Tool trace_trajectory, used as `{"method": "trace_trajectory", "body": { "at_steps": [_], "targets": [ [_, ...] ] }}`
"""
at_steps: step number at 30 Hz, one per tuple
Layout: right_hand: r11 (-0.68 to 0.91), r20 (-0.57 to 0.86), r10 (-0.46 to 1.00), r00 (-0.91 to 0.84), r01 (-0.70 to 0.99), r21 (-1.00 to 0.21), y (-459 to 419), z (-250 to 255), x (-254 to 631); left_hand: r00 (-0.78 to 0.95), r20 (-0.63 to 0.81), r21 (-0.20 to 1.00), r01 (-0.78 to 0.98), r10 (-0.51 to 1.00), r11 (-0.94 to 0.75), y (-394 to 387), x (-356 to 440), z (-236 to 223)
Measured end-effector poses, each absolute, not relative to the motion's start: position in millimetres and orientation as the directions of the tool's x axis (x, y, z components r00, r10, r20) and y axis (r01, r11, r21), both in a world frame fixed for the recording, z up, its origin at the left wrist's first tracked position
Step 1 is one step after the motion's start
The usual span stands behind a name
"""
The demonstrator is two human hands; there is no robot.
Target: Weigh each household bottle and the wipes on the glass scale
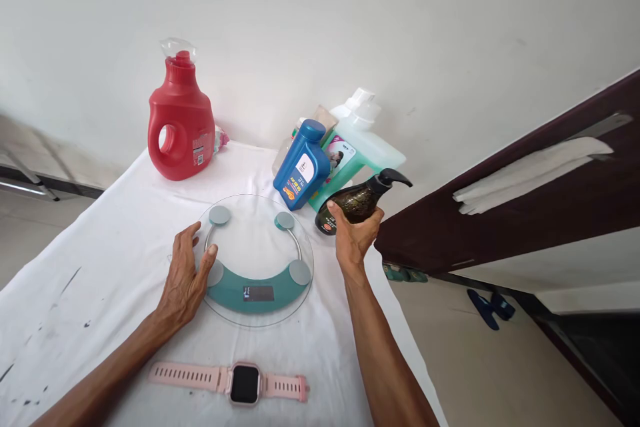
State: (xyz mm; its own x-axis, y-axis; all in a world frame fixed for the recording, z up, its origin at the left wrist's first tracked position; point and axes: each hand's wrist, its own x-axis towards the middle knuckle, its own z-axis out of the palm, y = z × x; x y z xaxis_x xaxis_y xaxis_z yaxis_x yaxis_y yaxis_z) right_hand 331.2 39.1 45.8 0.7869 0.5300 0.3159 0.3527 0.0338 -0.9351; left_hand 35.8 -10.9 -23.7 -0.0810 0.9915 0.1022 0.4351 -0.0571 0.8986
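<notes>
A round glass scale with a teal base lies on the white cloth. My left hand rests on its left rim, fingers curled over the edge. Just right of the scale, my right hand is closed around a dark brown pump bottle with a black pump head, held tilted above the table's right edge.
A red detergent jug stands at the back left. A blue bottle and a teal refill jug lean together behind the scale. A pink smartwatch lies near me. A dark door stands to the right, blue slippers below it.
</notes>
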Motion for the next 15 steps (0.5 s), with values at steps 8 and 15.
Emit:
{"method": "trace_trajectory", "body": {
  "at_steps": [8,15],
  "targets": [
    [0.001,0.356,0.544,0.760,0.423,-0.906,78.1,13.6,327.8,-0.089,0.101,0.901,0.430,0.991,-0.053,-11.3,35.6,-26.0],
    [-0.050,0.583,0.512,0.631,0.700,-0.713,75.2,-8.3,350.4,-0.070,0.107,0.925,0.372,0.992,-0.074,-16.2,37.7,-29.7]
  ]
}}
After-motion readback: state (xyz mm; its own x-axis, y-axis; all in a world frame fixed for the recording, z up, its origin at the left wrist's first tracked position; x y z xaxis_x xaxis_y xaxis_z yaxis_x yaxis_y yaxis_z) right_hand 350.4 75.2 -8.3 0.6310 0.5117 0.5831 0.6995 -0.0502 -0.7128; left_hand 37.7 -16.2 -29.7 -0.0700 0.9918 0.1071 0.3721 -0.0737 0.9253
